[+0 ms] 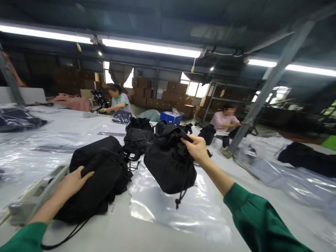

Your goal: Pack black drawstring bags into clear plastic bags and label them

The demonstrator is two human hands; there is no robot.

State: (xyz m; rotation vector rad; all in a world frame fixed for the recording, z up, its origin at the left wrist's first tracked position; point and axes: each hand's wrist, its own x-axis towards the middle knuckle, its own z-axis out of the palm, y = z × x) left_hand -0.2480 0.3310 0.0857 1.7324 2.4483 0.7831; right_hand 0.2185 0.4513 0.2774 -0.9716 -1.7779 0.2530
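My right hand (197,148) is closed on the gathered top of a black drawstring bag (169,162) and holds it up above a clear plastic bag (183,208) lying flat on the white table (141,234). A knotted cord hangs from the bag's underside. My left hand (75,180) rests on a pile of black drawstring bags (102,178) at the left, its fingers curled over the fabric. More black bags (138,138) sit just behind. Both my sleeves are green.
A grey metal device (36,196) sits at the left table edge. Plastic sheets (275,175) and dark bundles lie at the right. Two other people (119,101) (225,119) work at the far side. A slanted steel post (262,94) rises at the right. Cardboard boxes line the back.
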